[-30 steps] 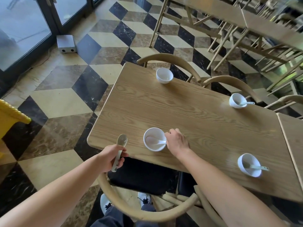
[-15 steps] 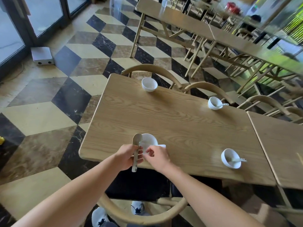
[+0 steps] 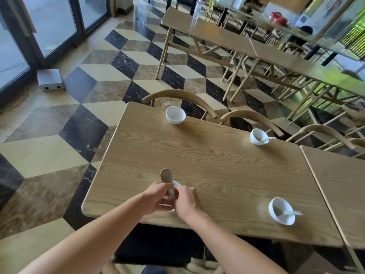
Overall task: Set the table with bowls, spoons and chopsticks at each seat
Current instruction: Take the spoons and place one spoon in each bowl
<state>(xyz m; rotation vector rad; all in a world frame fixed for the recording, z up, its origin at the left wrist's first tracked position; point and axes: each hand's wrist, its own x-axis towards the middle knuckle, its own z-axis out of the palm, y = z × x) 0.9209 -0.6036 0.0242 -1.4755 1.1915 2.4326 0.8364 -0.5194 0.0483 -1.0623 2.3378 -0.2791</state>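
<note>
The left hand (image 3: 158,198) grips a spoon (image 3: 166,176) by its handle, fingers curled round it, over the near edge of the table (image 3: 207,165). The spoon is a dull tan with a deep oval head, and it stands nearly upright with the head on top and its hollow facing the camera. The right hand (image 3: 185,200) is pressed up against the left, its curled fingers at the lower part of the handle; whether they pinch it or only touch it cannot be told. Just behind the two hands a sliver of white rim shows, the near-left bowl (image 3: 176,183), otherwise hidden by them. Three more white bowls sit on the pale wood-grain top, one at each other seat. The far-left bowl (image 3: 175,115) is small, round and glossy, with nothing in it. The far-right bowl (image 3: 259,137) holds a white spoon, the far spoon (image 3: 265,138), with its handle sticking out over the rim to the right. The near-right bowl (image 3: 281,213) holds another, the near spoon (image 3: 290,212), lying the same way. Two bentwood chairs (image 3: 177,95) stand along the far side.
</note>
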